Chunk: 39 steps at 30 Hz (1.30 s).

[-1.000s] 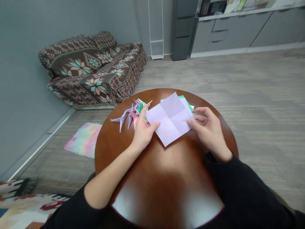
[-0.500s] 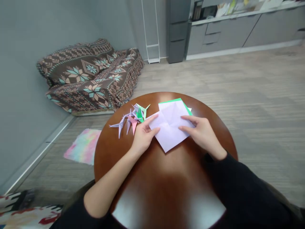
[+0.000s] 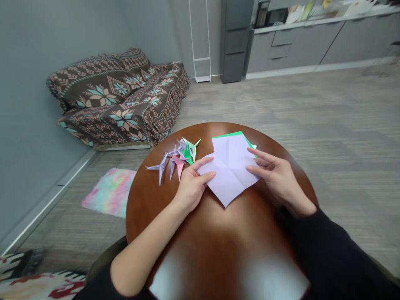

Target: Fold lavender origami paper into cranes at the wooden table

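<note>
A creased lavender sheet of origami paper (image 3: 229,179) is held by its two side corners, one corner pointing toward me. My left hand (image 3: 195,179) pinches its left corner between thumb and fingers. At the right corner, my right hand (image 3: 275,171) grips the sheet the same way. Behind and partly under it lies a stack of paper with a green edge (image 3: 231,134); its lower part is hidden. Left of my left hand rest several folded paper cranes, among them a pink crane (image 3: 178,163), a green crane (image 3: 187,153) and a lavender crane (image 3: 160,167).
The round brown wooden table (image 3: 150,212) stands before me. Beyond it on the left is a sofa (image 3: 125,100) under a patterned cover, with a pastel rug (image 3: 108,191) on the floor. Grey kitchen cabinets (image 3: 300,46) line the back right.
The lavender sheet is spread flatter, and its creases show more clearly. Both hands and the sheet sit slightly farther right and lower; the view has shifted a little too.
</note>
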{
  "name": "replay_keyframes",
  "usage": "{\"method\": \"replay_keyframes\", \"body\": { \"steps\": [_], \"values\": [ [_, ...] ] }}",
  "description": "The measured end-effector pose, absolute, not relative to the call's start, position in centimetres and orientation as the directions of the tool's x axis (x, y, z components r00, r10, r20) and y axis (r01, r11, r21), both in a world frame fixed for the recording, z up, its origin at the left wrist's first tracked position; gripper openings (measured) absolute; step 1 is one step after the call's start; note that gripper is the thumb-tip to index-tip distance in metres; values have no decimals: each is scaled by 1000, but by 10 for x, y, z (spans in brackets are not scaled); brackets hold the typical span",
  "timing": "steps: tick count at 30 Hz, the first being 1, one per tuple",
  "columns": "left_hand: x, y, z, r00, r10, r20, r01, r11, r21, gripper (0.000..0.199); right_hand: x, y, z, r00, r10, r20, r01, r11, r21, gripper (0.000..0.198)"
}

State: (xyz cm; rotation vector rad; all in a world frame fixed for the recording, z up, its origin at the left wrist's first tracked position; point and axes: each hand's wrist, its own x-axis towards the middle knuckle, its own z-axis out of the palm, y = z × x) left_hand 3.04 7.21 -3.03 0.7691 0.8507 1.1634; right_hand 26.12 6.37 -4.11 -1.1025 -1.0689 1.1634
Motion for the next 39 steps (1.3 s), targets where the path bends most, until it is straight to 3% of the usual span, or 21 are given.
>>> {"method": "replay_keyframes", "body": {
  "steps": [4,8,11,13,17,19,21,24,28,32,35,39],
  "values": [
    [31,75,-35,139,979,-149,-401,193,896,52,264,66,-44,117,989,92,-51,99,-994,54],
    [29,76,-36,66,998,-20,-242,36,970,58,261,63,-42,17,967,254,214,245,-946,49],
    [27,76,-34,7,996,86,-47,-86,995,42,260,59,-37,23,896,444,403,398,-824,13],
    [26,76,-31,-25,987,159,52,-158,986,26,261,57,-31,52,866,498,419,434,-798,9],
    [23,75,-23,7,977,214,118,-213,970,15,263,54,-16,124,914,387,244,349,-905,12],
    [22,72,-19,225,971,85,89,-107,990,20,262,52,-9,166,936,310,130,291,-948,17],
    [22,68,-14,524,846,-97,65,74,995,22,259,50,-4,142,953,269,88,258,-962,19],
    [26,61,-11,733,667,-134,2,195,981,39,250,45,0,-33,976,213,146,216,-965,17],
    [29,58,-16,717,696,-31,-81,127,989,48,239,40,-1,-210,970,125,176,164,-971,12],
    [25,58,-18,668,744,13,-97,70,993,62,238,38,2,-192,975,109,239,155,-959,15],
    [22,56,-10,694,717,60,-18,-66,998,52,237,34,9,-173,978,113,311,163,-936,14],
    [24,50,-3,745,660,-97,63,76,995,41,234,28,19,-101,974,201,403,224,-887,14]
  ]
}}
